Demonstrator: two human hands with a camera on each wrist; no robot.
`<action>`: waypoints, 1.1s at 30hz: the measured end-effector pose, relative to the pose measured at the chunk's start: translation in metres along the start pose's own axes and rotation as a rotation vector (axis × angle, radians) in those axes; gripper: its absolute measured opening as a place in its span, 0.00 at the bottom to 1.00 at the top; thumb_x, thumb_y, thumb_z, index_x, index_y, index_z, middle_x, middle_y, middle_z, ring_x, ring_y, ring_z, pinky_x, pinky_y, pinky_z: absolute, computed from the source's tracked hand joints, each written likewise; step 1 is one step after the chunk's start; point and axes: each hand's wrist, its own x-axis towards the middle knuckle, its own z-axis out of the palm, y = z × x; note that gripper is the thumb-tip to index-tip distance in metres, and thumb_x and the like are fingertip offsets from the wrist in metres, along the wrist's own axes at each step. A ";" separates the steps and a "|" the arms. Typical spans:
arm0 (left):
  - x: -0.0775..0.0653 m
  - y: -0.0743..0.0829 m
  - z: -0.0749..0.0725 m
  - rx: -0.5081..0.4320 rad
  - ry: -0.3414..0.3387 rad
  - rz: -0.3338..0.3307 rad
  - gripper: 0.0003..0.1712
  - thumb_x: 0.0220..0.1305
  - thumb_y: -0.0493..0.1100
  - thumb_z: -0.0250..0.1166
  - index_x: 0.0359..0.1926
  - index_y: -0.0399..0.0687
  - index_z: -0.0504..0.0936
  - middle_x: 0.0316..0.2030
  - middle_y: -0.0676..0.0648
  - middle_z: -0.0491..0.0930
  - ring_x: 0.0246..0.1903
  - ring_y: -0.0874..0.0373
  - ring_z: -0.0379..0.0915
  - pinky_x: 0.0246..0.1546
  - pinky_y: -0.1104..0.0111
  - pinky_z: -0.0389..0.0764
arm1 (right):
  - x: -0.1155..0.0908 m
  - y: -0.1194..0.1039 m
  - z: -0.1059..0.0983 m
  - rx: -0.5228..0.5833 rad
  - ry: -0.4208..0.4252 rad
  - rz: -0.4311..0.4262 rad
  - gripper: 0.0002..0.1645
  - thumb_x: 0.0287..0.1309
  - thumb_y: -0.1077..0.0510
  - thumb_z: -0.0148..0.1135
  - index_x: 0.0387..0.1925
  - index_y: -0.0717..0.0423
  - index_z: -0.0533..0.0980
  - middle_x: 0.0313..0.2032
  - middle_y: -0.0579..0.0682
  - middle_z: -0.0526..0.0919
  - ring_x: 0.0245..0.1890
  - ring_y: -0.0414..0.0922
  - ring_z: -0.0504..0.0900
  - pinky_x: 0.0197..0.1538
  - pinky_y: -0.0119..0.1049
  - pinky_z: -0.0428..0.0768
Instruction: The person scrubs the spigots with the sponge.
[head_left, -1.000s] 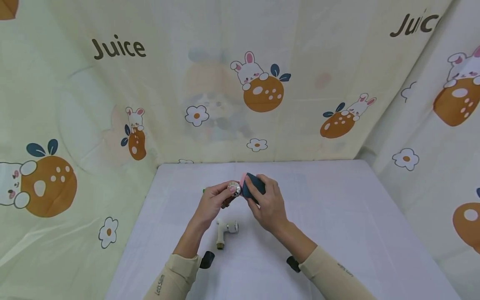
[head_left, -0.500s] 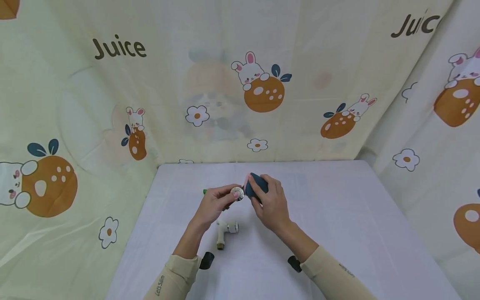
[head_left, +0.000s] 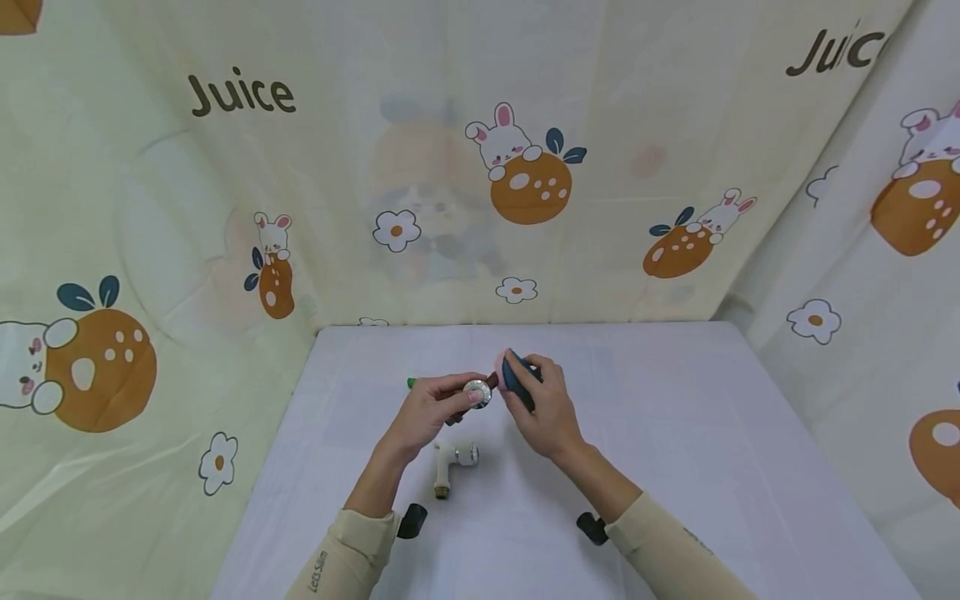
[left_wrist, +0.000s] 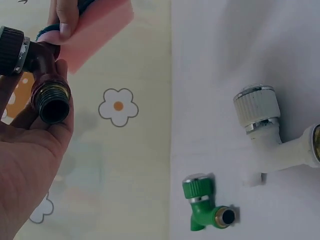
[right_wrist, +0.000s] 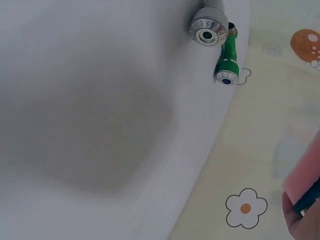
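Note:
My left hand [head_left: 427, 410] grips a dark red tap [left_wrist: 46, 67] with a black ribbed knob; the knob's silver cap faces up in the head view. The tap's threaded end points toward the camera in the left wrist view. My right hand [head_left: 547, 418] holds a sponge [head_left: 520, 381], dark blue on one side and pink on the other. Its pink face [left_wrist: 97, 32] lies against the tap's spout end, partly hidden by a fingertip. Both hands are raised over the table, a little beyond a white tap [head_left: 450, 461].
The white tap lies on the white-covered table [head_left: 675, 467], nearer to me than the hands. A green tap [left_wrist: 202, 206] lies farther left, mostly hidden behind my left hand in the head view. A printed curtain [head_left: 420, 167] hangs behind the table.
The sponge and my right hand have shifted slightly right, uncovering more of the dark red spout. My left hand has moved the tap slightly right and nearer.

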 end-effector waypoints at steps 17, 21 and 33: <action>-0.002 -0.004 0.001 -0.093 -0.082 -0.022 0.27 0.67 0.42 0.72 0.66 0.47 0.78 0.50 0.46 0.86 0.41 0.55 0.81 0.39 0.66 0.84 | 0.005 -0.001 -0.006 0.333 -0.112 0.232 0.33 0.73 0.53 0.61 0.76 0.45 0.69 0.62 0.57 0.71 0.59 0.55 0.70 0.58 0.49 0.72; -0.001 -0.005 0.003 -0.070 -0.100 -0.049 0.41 0.62 0.41 0.76 0.73 0.52 0.67 0.61 0.43 0.81 0.57 0.51 0.82 0.53 0.61 0.86 | 0.006 -0.002 -0.007 0.343 -0.109 0.242 0.33 0.72 0.50 0.63 0.75 0.44 0.70 0.62 0.56 0.72 0.60 0.54 0.71 0.59 0.49 0.73; 0.003 -0.010 0.004 0.252 0.090 0.031 0.52 0.55 0.47 0.82 0.77 0.56 0.65 0.59 0.47 0.78 0.57 0.49 0.80 0.61 0.54 0.83 | 0.000 -0.005 -0.009 0.390 -0.019 0.028 0.31 0.60 0.56 0.76 0.65 0.50 0.80 0.63 0.52 0.75 0.61 0.50 0.71 0.56 0.47 0.80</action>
